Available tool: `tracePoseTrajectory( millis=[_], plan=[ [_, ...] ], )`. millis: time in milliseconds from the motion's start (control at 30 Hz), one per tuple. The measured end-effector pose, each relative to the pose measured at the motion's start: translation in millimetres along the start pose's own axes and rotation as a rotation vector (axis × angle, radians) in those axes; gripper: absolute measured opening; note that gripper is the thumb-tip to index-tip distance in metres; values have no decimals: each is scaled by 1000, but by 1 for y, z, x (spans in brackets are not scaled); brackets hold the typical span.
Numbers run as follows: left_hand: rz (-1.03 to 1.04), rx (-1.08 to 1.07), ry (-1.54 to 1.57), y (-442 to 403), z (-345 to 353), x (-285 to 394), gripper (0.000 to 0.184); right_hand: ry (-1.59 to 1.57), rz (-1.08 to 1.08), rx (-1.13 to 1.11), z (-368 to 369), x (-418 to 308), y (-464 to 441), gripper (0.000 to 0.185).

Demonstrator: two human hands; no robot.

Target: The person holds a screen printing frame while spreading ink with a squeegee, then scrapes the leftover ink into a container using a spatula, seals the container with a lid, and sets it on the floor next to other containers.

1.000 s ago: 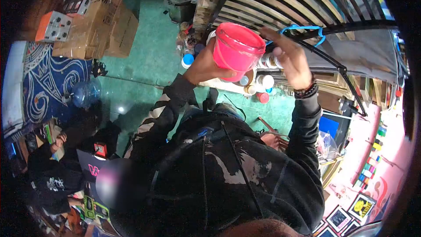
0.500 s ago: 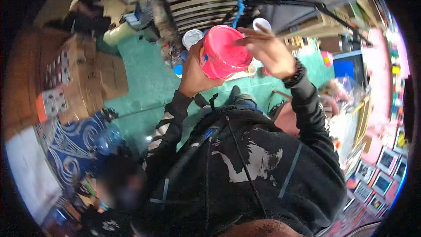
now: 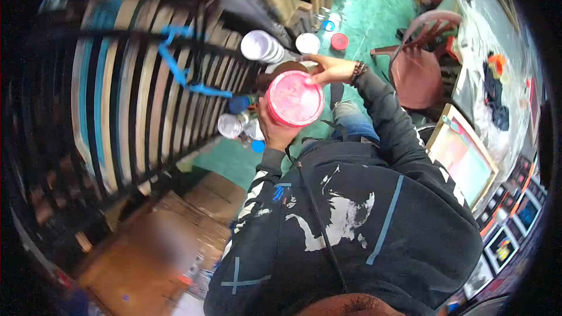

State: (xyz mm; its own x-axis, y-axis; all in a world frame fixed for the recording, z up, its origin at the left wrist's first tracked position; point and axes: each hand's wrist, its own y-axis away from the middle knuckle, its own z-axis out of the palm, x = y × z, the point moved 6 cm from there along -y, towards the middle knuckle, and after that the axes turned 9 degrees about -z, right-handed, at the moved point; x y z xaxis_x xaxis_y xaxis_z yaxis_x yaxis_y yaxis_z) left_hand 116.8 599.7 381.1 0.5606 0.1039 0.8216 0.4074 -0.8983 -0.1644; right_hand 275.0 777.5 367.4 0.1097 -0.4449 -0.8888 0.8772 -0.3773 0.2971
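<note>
A round pink tub (image 3: pixel 295 98) with its lid on is held in front of the chest, lid facing up toward the camera. My left hand (image 3: pixel 277 127) is wrapped round its lower left side. My right hand (image 3: pixel 331 71), with a beaded bracelet at the wrist, touches the upper right rim with its thumb on the lid; its other fingers are partly hidden behind the tub. Just beyond the tub stand a stack of white cups (image 3: pixel 261 46) and a white-lidded container (image 3: pixel 307 43).
A slatted rack (image 3: pixel 146 93) with blue strapping fills the left. A reddish plastic chair (image 3: pixel 417 76) stands at the right, near a framed screen (image 3: pixel 466 155). Cardboard (image 3: pixel 216 196) lies lower left. A red-lidded container (image 3: pixel 339 41) stands on the green floor.
The view has swung to the right, bringing the chair and frame closer. My right hand has come down from above the lid onto the tub's rim. My left hand still holds the tub.
</note>
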Motion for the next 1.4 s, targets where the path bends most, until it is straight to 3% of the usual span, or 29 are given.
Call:
tracePoseTrajectory(
  millis=[67,233,300,333,367,433,467,533,567,633,667,733,767,800,833,900,933,967,1100,1133,1167,1400],
  plan=[
    [-40,-54,-167,-21,35,-6,139,-62,23,53,-47,19,1,84],
    [-93,-294,-217,-80,129,-6,145,-213,-13,225,-149,56,15,83],
    [-143,-425,-107,-102,163,-3,143,-220,5,342,-186,75,23,82],
    [-60,-457,-87,-111,168,10,130,-226,3,384,-203,88,29,84],
    [-47,-475,-97,-115,173,2,130,-242,-9,397,-216,97,35,84],
    [-105,-628,-254,-115,187,-34,110,-176,-8,613,-252,120,53,87],
    [-183,-669,-201,-110,188,-63,83,-195,-14,625,-265,140,56,87],
    [-272,-781,-210,-104,186,-105,75,-167,2,882,-305,189,67,91],
    [-371,-872,-209,-96,183,-124,67,-184,3,892,-312,209,67,91],
    [-444,-936,-159,-89,177,-148,56,-153,62,1199,-341,247,77,92],
    [-545,-956,-88,-85,174,-159,55,-8,121,1289,-351,260,80,91],
    [-558,-922,-203,-81,165,-174,54,90,127,1411,-394,366,47,88],
    [-632,-888,-26,-67,159,-215,54,139,134,1472,-415,416,32,87],
    [-556,-882,-180,-65,152,-221,54,157,191,1479,-417,418,26,87],
    [-675,-878,-210,-58,146,-215,54,173,248,1483,-418,419,20,86],
    [-647,-964,-316,-39,135,-228,53,216,380,1462,-423,453,0,85],
    [-815,-1006,-358,-33,134,-222,51,127,407,1428,-426,489,-15,84],
    [-846,-1006,-371,-24,125,-232,51,30,441,1388,-420,522,-30,83],
    [-918,-991,-471,-10,118,-247,50,116,525,1337,-418,600,-60,78],
    [-1009,-1015,-484,-5,116,-255,53,63,592,1353,-413,582,-56,76],
    [-1098,-1040,-494,-1,116,-265,56,68,602,1341,-417,591,-61,76],
    [-1102,-930,-564,19,111,-294,49,88,584,1506,-449,641,-95,79]
  ],
)
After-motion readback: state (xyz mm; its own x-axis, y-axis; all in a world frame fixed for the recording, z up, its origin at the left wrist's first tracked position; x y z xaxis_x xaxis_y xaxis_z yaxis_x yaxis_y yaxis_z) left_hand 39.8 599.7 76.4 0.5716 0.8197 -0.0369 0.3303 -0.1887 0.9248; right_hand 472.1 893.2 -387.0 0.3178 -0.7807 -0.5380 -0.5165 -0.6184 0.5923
